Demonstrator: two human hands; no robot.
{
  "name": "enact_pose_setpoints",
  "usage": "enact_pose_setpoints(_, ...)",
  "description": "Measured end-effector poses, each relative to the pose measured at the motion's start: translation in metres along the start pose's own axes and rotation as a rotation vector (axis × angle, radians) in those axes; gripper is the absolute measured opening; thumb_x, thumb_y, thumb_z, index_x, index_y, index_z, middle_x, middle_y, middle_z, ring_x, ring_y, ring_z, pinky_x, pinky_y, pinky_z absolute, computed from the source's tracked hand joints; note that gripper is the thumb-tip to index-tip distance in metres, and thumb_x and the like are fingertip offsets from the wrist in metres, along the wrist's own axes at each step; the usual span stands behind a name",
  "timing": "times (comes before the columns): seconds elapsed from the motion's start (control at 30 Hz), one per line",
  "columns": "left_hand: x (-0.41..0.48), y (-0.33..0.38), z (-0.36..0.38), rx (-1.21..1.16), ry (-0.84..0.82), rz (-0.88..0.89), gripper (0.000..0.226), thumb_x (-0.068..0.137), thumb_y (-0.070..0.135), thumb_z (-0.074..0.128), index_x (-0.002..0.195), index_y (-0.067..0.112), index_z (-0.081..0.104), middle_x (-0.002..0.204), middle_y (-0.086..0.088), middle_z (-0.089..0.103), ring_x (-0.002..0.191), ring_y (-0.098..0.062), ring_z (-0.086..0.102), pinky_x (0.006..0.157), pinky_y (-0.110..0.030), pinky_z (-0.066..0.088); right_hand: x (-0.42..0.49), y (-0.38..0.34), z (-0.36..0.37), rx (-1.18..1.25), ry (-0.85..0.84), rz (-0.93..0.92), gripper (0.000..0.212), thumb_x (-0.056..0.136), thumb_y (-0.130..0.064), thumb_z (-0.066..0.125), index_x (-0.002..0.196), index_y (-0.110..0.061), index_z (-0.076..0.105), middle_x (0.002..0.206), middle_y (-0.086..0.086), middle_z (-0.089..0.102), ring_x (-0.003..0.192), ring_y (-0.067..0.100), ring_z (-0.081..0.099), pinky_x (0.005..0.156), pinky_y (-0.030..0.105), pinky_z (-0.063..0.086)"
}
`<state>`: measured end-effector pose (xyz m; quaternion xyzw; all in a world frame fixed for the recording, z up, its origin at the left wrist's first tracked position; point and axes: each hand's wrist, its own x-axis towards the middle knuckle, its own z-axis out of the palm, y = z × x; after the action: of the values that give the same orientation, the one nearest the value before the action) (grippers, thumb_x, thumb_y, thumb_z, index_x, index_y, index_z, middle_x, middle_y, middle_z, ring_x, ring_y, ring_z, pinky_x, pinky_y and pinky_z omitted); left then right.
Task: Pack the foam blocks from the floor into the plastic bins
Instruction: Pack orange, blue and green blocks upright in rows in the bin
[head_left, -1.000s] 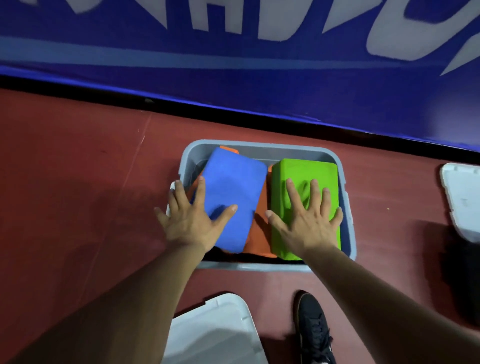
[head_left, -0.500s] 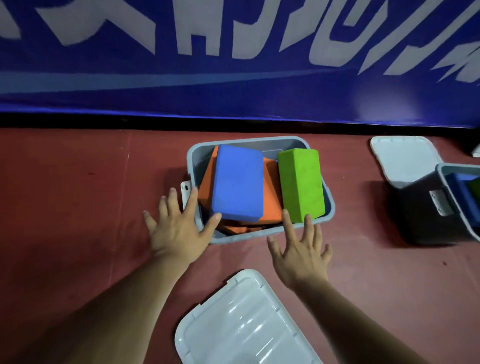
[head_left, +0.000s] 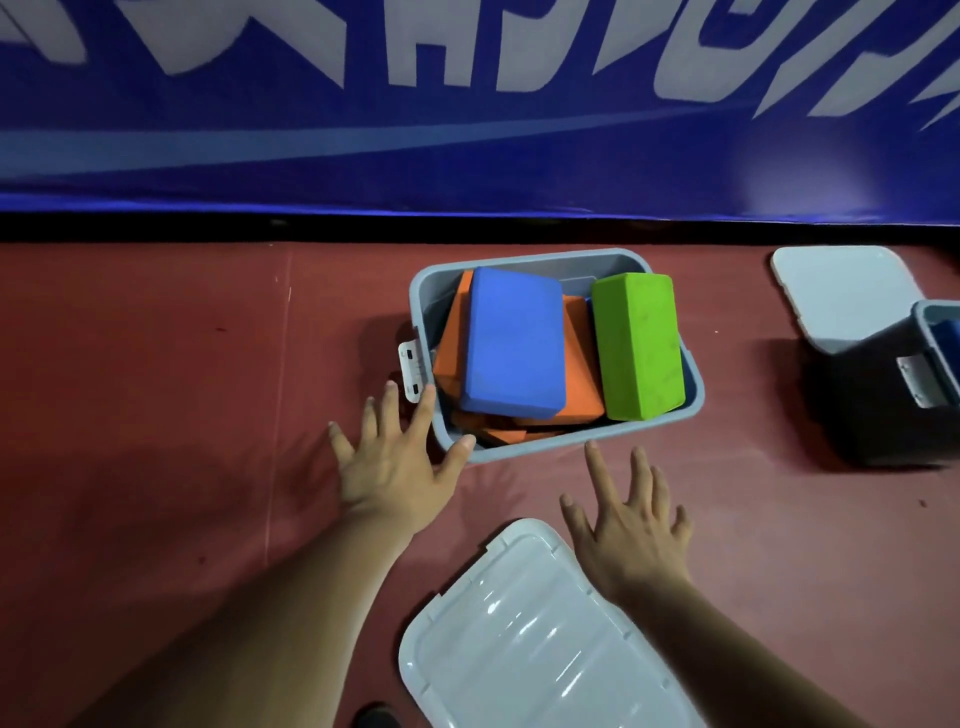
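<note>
your left hand (head_left: 395, 467) is spread wide, thumb touching the grey bin's (head_left: 571, 445) near left corner, gripping nothing. your right hand (head_left: 628, 525) is open too, fingers splayed, just short of the front rim. inside, the blue block (head_left: 511, 340) lies on the orange blocks (head_left: 579, 374), with the green block (head_left: 636, 345) beside them. a white lid (head_left: 535, 639) lies on the floor (head_left: 156, 415) by your right wrist.

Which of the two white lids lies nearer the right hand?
The lid at the bottom of the view, right beside the right hand. The other lid lies far to the right, behind the second bin.
</note>
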<state>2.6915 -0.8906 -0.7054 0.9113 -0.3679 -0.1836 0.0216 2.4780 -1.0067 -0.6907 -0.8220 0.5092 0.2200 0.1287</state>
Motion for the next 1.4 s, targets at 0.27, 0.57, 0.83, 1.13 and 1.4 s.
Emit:
enact_pose_setpoints(0.27,0.011,-0.025,0.001,0.051,-0.022,-0.035,0.086,0.084,0.08,-0.001,0.16,0.04,0.001,0.169,-0.007,0.009,0.153,-0.029,0.016,0.118,-0.063,0.015,0.018,-0.043,0.004,0.055,-0.057,-0.073,0.067,0.101,-0.066,0.017,0.155,-0.051,-0.019,0.171,0.004,-0.011,0.157,0.032,-0.008,0.122,0.057,0.01)
enact_pose_setpoints(0.57,0.062,-0.029,-0.003,0.069,-0.078,-0.032,0.085,0.083,0.078,-0.004,0.159,0.041,-0.003,0.169,-0.005,0.007,0.15,-0.028,0.024,0.117,-0.062,0.016,0.048,-0.08,0.059,0.37,-0.285,-0.138,0.074,0.074,-0.095,0.004,0.137,-0.073,-0.027,0.159,0.019,0.037,0.153,0.037,0.019,0.118,0.056,0.027)
enact_pose_setpoints(0.83,0.185,-0.055,0.021,0.074,-0.115,-0.004,0.086,0.08,0.079,-0.013,0.158,0.042,-0.009,0.169,-0.002,0.001,0.154,-0.027,0.014,0.119,-0.064,0.014,0.112,-0.141,0.092,0.659,-0.362,-0.111,0.076,0.071,-0.098,0.02,0.141,-0.078,0.001,0.168,-0.004,-0.024,0.157,0.031,0.008,0.125,0.047,0.02)
enact_pose_setpoints(1.13,0.241,-0.073,0.029,0.106,-0.178,0.06,0.082,0.085,0.08,-0.01,0.157,0.042,-0.014,0.169,0.002,-0.009,0.155,-0.026,0.005,0.119,-0.064,0.011,0.13,-0.192,0.085,0.692,-0.326,0.009,0.082,0.077,-0.094,0.021,0.151,-0.066,0.0,0.164,-0.006,-0.033,0.154,0.019,-0.017,0.124,0.048,-0.006)
enact_pose_setpoints(1.4,0.242,-0.114,0.015,0.138,-0.139,0.083,0.077,0.09,0.078,-0.003,0.158,0.042,-0.009,0.17,0.001,-0.006,0.155,-0.025,0.007,0.119,-0.064,0.009,0.159,-0.257,0.066,0.733,-0.346,0.052,0.068,0.093,-0.079,0.034,0.149,-0.069,-0.003,0.167,0.007,-0.028,0.153,0.047,-0.011,0.125,0.05,0.007)
